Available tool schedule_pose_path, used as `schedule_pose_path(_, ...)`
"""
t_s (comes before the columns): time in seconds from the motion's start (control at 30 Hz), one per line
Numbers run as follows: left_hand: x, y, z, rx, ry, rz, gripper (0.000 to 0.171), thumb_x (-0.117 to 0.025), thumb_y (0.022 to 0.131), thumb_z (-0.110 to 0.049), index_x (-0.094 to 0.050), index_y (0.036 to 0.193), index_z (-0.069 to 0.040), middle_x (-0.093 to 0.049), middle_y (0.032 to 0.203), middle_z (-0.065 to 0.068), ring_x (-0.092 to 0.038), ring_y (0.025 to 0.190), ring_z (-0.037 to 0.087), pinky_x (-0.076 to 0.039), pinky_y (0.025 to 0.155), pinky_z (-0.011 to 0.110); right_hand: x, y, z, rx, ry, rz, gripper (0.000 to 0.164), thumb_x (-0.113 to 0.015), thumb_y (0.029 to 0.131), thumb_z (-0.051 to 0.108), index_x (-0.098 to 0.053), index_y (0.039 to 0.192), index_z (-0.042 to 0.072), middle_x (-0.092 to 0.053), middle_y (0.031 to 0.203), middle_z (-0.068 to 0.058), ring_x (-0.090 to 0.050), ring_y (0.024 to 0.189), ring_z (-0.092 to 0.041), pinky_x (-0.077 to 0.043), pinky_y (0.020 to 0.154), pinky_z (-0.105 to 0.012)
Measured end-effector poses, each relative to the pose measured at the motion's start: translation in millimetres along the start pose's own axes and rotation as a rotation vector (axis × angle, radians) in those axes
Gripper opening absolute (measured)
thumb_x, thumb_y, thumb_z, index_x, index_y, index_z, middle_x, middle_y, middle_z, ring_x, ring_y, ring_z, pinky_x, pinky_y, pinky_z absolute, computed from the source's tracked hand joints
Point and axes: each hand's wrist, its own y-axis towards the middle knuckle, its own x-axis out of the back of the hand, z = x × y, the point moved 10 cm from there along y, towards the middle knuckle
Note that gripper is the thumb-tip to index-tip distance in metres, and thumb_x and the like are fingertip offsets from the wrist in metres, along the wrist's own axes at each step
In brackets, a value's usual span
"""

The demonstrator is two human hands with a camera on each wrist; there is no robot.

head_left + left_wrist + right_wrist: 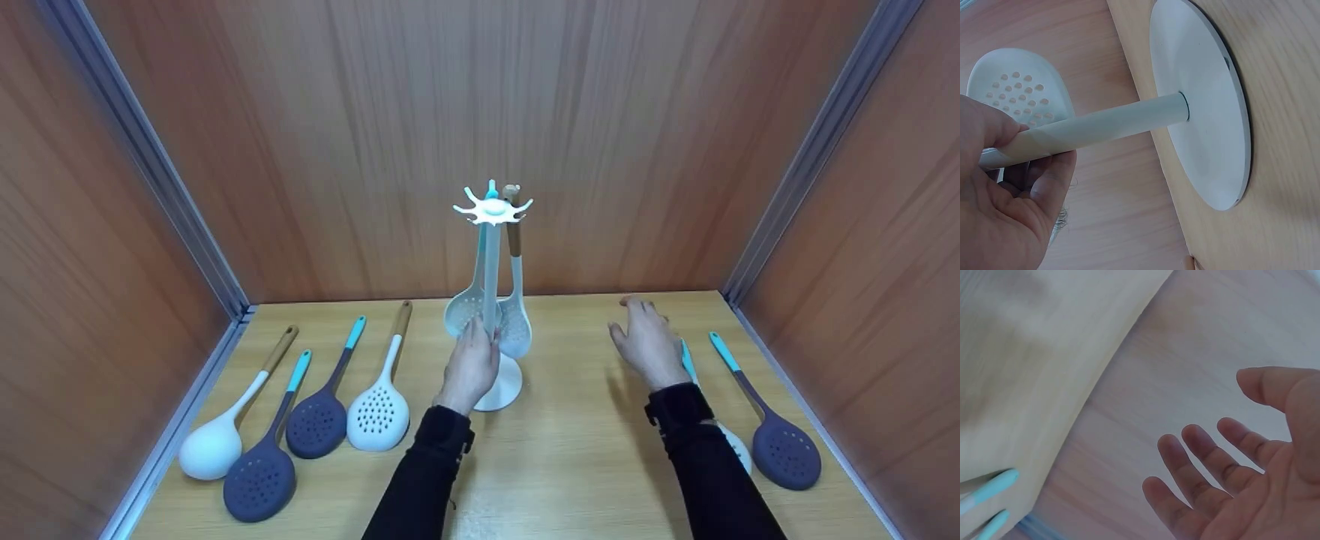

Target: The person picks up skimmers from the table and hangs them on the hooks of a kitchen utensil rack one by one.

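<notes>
My left hand grips the pole of a white utensil stand low down, above its round base. The stand is upright, with several curved hooks around its top. Two perforated ladles hang behind the pole: one at the left, and one with a brown handle at the right. My right hand is held over the right part of the table, fingers spread and nothing in them. Beneath its wrist lies a white utensil with a turquoise handle end, partly hidden by the sleeve.
On the left lie a white ladle, two dark skimmers with turquoise handle ends and a white skimmer with a brown handle. Another dark skimmer lies at the far right. Wood-look panels enclose the table's back and sides.
</notes>
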Motion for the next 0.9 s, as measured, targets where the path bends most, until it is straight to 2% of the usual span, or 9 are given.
schedule_pose_path(0.13, -1.4, 0.2, 2.1, 0.021, -0.003, 0.019, 0.021, -0.06, 0.122, -0.01, -0.059, 0.137, 0.006, -0.07, 0.112, 0.016, -0.077, 0.103, 0.036, -0.068, 0.087, 0.054, -2, -4, -9, -0.029, -0.023, 0.015, 0.052, -0.07, 0.119, 0.028, -0.059, 0.163, 0.003, -0.069, 0.154, -0.031, -0.075, 0.119, -0.055, -0.065, 0.084, -0.067)
schedule_pose_path(0.4, -1.8, 0.8, 3.5, 0.042, -0.013, 0.05, 0.021, -0.061, 0.12, -0.006, -0.058, 0.139, 0.004, -0.07, 0.118, 0.017, -0.077, 0.109, 0.036, -0.069, 0.092, 0.053, -4, -11, -31, -0.094, -0.038, 0.062, 0.055, -0.068, 0.119, 0.029, -0.055, 0.164, 0.001, -0.064, 0.158, -0.033, -0.071, 0.13, -0.058, -0.066, 0.092, -0.071)
schedule_pose_path(0.6, -1.1, 1.6, 2.2, 0.016, -0.012, 0.027, 0.018, -0.062, 0.12, -0.005, -0.059, 0.134, 0.004, -0.069, 0.112, 0.016, -0.074, 0.1, 0.033, -0.068, 0.086, 0.053, -14, -19, -47, -0.159, -0.018, 0.131, 0.059, -0.067, 0.119, 0.03, -0.051, 0.167, 0.0, -0.059, 0.163, -0.035, -0.067, 0.138, -0.061, -0.065, 0.096, -0.072)
schedule_pose_path(0.73, 0.3, 0.7, 2.0, 0.015, -0.015, 0.016, 0.02, -0.063, 0.119, -0.006, -0.059, 0.135, 0.006, -0.07, 0.114, 0.018, -0.076, 0.104, 0.036, -0.069, 0.088, 0.056, -20, -24, -56, -0.195, -0.005, 0.158, 0.06, -0.067, 0.119, 0.029, -0.05, 0.168, -0.001, -0.055, 0.166, -0.038, -0.063, 0.141, -0.063, -0.063, 0.102, -0.075)
schedule_pose_path(0.9, -0.9, 0.1, 3.4, 0.034, -0.012, 0.035, 0.021, -0.061, 0.121, -0.009, -0.059, 0.137, 0.004, -0.07, 0.115, 0.017, -0.077, 0.105, 0.036, -0.069, 0.088, 0.055, -28, -28, -65, -0.232, 0.009, 0.191, 0.062, -0.066, 0.119, 0.028, -0.047, 0.17, -0.003, -0.05, 0.17, -0.04, -0.058, 0.147, -0.065, -0.058, 0.111, -0.078)
